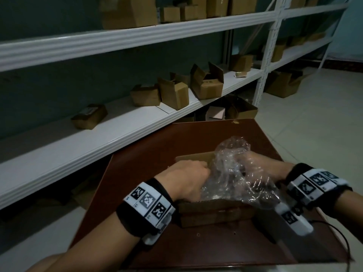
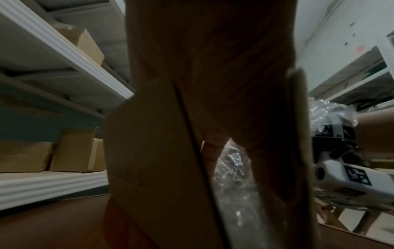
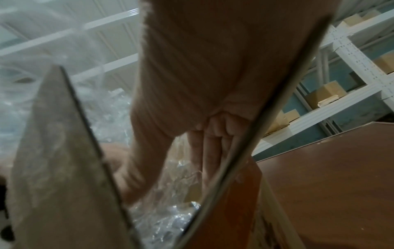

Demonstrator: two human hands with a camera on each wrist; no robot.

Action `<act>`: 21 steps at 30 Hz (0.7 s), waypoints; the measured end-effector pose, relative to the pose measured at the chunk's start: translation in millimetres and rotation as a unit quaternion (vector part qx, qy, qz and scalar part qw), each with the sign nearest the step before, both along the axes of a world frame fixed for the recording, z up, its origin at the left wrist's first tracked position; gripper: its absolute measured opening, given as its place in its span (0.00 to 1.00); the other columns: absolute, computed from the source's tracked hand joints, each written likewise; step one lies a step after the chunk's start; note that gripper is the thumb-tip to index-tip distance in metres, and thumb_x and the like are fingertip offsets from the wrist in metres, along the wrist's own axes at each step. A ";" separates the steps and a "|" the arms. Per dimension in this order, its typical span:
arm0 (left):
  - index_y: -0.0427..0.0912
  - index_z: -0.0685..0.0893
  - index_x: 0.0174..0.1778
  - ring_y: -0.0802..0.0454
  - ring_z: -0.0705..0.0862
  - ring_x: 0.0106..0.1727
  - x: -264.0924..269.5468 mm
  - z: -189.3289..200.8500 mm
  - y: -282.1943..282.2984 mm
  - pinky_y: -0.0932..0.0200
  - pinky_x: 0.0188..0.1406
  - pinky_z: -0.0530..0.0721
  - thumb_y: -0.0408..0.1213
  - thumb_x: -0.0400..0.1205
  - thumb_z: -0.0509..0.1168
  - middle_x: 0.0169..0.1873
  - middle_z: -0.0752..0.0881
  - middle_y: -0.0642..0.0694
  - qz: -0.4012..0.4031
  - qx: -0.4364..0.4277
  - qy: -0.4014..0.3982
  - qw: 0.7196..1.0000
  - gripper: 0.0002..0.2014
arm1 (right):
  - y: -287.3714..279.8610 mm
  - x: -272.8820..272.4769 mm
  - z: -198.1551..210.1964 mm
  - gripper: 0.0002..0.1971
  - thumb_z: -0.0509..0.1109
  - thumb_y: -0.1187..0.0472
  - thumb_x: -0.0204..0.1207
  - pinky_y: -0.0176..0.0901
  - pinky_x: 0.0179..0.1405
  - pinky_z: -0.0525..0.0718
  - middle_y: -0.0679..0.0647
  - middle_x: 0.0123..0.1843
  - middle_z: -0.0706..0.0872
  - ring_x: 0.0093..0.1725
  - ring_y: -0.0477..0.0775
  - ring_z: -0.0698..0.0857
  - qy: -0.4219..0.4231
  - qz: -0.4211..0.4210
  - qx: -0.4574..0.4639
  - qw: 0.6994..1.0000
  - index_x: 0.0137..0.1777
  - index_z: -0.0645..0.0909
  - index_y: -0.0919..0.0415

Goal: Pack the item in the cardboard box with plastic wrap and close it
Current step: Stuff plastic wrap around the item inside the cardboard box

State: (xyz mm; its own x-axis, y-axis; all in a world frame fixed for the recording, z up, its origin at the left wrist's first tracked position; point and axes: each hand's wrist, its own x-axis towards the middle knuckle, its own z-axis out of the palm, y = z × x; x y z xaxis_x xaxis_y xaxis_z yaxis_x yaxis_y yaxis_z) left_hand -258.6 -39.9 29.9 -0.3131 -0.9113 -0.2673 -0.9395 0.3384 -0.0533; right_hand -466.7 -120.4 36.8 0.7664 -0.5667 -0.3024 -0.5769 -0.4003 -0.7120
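An open cardboard box (image 1: 212,213) stands on the brown table (image 1: 157,150), stuffed with crumpled clear plastic wrap (image 1: 233,154) that bulges above its rim. The item is hidden under the wrap. My left hand (image 1: 192,177) reaches into the box's left side, its fingers (image 2: 213,148) pointing down beside a raised flap (image 2: 153,168) onto the wrap (image 2: 230,168). My right hand (image 1: 261,167) is partly veiled by the wrap on the right side. Its straight fingers (image 3: 209,151) slide down along the box wall and press the wrap (image 3: 166,219) inward.
White metal shelves (image 1: 137,122) run along the wall to the left and behind, carrying several small cardboard boxes (image 1: 172,95). More boxes sit under the shelf past the table's far edge. Tiled floor (image 1: 314,124) lies to the right.
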 end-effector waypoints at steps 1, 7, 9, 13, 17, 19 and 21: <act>0.44 0.84 0.65 0.45 0.84 0.56 -1.2 -2.9 -2.8 0.46 0.59 0.88 0.46 0.78 0.75 0.56 0.81 0.48 0.002 0.004 -0.003 1.000 0.20 | -3.3 -1.6 -4.8 0.29 0.75 0.39 0.67 0.62 0.64 0.86 0.56 0.61 0.88 0.60 0.56 0.88 -0.006 -0.005 -0.023 1.000 0.63 0.84 0.56; 0.45 0.84 0.64 0.46 0.82 0.56 8.3 0.3 -6.3 0.47 0.60 0.86 0.50 0.79 0.76 0.57 0.82 0.48 0.016 0.054 0.042 0.998 0.21 | -10.6 -4.0 2.5 0.14 0.76 0.60 0.76 0.45 0.60 0.89 0.60 0.56 0.88 0.55 0.40 0.89 -0.040 0.007 -0.029 0.999 0.61 0.84 0.62; 0.46 0.83 0.70 0.50 0.82 0.62 23.9 8.1 -6.7 0.49 0.65 0.85 0.50 0.79 0.78 0.64 0.83 0.49 0.030 0.106 0.107 0.988 0.25 | -9.0 -3.9 6.9 0.11 0.73 0.68 0.79 0.32 0.59 0.86 0.53 0.56 0.86 0.50 0.27 0.86 -0.058 0.000 -0.008 0.998 0.60 0.81 0.63; 0.51 0.87 0.72 0.62 0.84 0.69 45.8 27.9 -2.8 0.54 0.73 0.83 0.58 0.75 0.79 0.71 0.86 0.57 0.058 0.120 0.241 0.961 0.30 | -3.8 -4.5 9.0 0.15 0.74 0.66 0.78 0.31 0.62 0.83 0.47 0.60 0.80 0.51 0.37 0.81 -0.079 -0.036 0.035 0.996 0.53 0.73 0.47; 0.47 0.96 0.55 0.63 0.92 0.53 44.9 38.8 -1.6 0.52 0.58 0.91 0.52 0.79 0.76 0.51 0.95 0.55 0.063 0.033 0.319 0.945 0.15 | -8.0 -5.6 11.7 0.59 0.65 0.16 0.53 0.21 0.74 0.59 0.53 0.70 0.77 0.73 0.40 0.70 -0.005 0.016 0.017 1.000 0.69 0.75 0.68; 0.46 0.96 0.53 0.63 0.92 0.49 42.0 33.0 -2.9 0.54 0.55 0.92 0.48 0.76 0.81 0.47 0.95 0.54 0.075 0.018 0.295 0.952 0.14 | -8.2 -6.1 8.3 0.65 0.49 0.14 0.62 0.24 0.75 0.49 0.49 0.77 0.66 0.81 0.40 0.56 0.027 0.039 -0.035 0.998 0.72 0.74 0.79; 0.44 0.94 0.55 0.59 0.91 0.48 34.4 21.6 -3.0 0.56 0.53 0.92 0.52 0.70 0.85 0.46 0.93 0.54 0.067 -0.003 0.213 0.975 0.22 | -15.6 -1.8 2.1 0.48 0.64 0.25 0.70 0.25 0.76 0.59 0.50 0.78 0.67 0.77 0.34 0.65 0.023 0.008 -0.019 1.000 0.70 0.77 0.73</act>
State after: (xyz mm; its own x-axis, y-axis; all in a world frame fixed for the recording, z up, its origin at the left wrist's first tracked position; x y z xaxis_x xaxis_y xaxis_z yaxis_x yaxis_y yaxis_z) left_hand -224.2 -42.8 51.4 -0.2729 -0.9529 -0.1327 -0.9125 0.2127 0.3495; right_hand -468.4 -135.9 38.9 0.7611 -0.5666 -0.3157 -0.6019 -0.4353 -0.6695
